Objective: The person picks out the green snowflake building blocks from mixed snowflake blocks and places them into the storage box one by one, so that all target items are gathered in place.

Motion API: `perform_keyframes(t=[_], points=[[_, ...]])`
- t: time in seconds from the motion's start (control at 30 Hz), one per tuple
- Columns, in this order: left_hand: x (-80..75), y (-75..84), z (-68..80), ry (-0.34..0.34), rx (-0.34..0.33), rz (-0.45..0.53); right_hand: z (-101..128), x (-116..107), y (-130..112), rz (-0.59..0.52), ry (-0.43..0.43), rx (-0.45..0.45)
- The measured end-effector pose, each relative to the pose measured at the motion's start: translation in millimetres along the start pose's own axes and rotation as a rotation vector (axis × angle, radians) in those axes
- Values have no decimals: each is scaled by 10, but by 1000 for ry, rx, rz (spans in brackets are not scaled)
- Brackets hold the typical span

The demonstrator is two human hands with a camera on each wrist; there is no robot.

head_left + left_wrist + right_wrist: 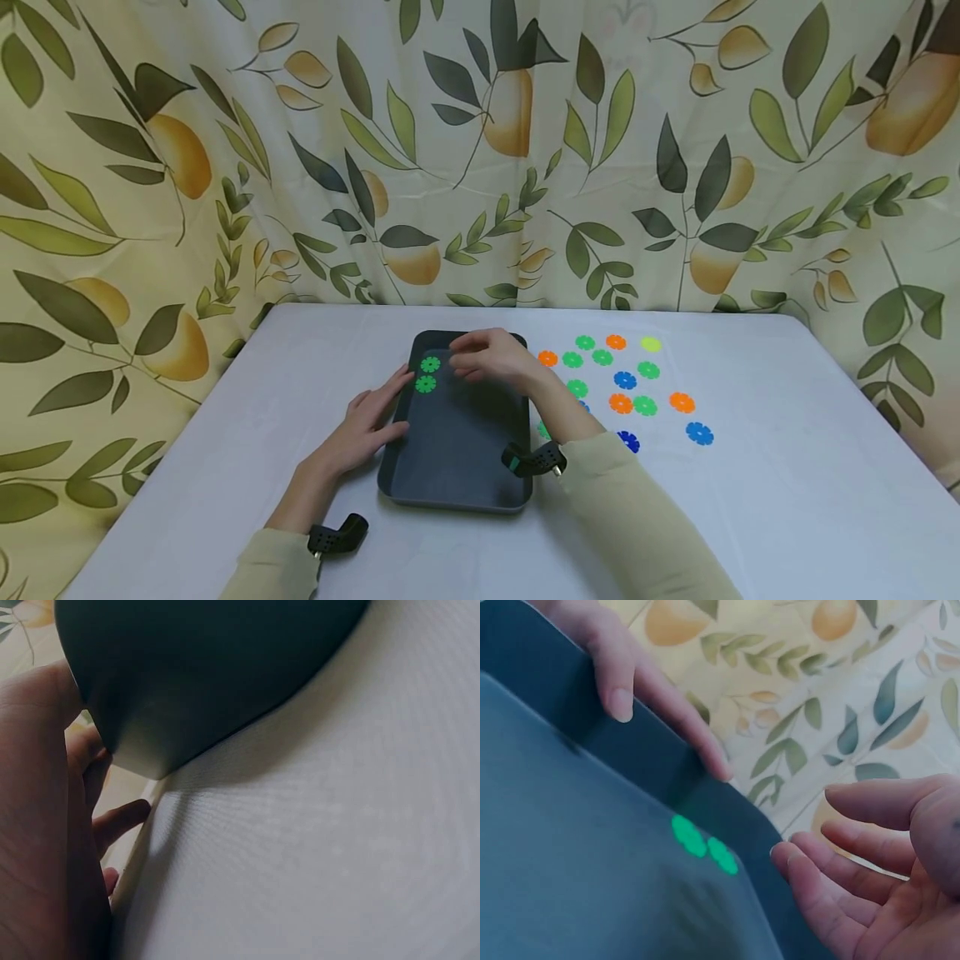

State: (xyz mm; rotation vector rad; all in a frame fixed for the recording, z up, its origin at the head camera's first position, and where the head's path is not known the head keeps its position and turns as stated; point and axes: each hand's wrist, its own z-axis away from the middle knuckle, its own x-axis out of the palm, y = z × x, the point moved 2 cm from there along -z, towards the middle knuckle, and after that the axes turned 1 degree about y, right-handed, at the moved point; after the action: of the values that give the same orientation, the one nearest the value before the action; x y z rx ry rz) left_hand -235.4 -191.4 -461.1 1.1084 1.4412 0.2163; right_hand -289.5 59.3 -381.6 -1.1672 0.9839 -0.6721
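A dark grey tray (457, 467) lies on the white table, and two green notched discs (426, 384) sit inside it near its far left corner. My left hand (367, 425) rests against the tray's left rim, fingers fairly straight along the edge; the left wrist view shows the tray's outer wall (210, 675) beside that hand. Over the far part of the tray hovers my right hand (495, 358), its fingers loosely bent. In the right wrist view nothing shows between the thumb and fingertips of the right hand (877, 877), which are apart.
Right of the tray, several notched discs are scattered on the white tablecloth (780, 467): green (645, 406), orange (682, 402), blue (700, 433) and one yellow (651, 344). The right forearm partly covers some. A leaf-and-fruit patterned curtain (465, 200) hangs behind the table.
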Motion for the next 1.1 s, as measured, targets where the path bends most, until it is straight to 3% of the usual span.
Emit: perform_keyframes(t=[0.47, 1.1], points=[[7, 8, -13, 3, 8, 1, 272, -252, -47, -25, 19, -57], [12, -14, -2, 9, 16, 5, 544, -669, 69, 22, 69, -16]])
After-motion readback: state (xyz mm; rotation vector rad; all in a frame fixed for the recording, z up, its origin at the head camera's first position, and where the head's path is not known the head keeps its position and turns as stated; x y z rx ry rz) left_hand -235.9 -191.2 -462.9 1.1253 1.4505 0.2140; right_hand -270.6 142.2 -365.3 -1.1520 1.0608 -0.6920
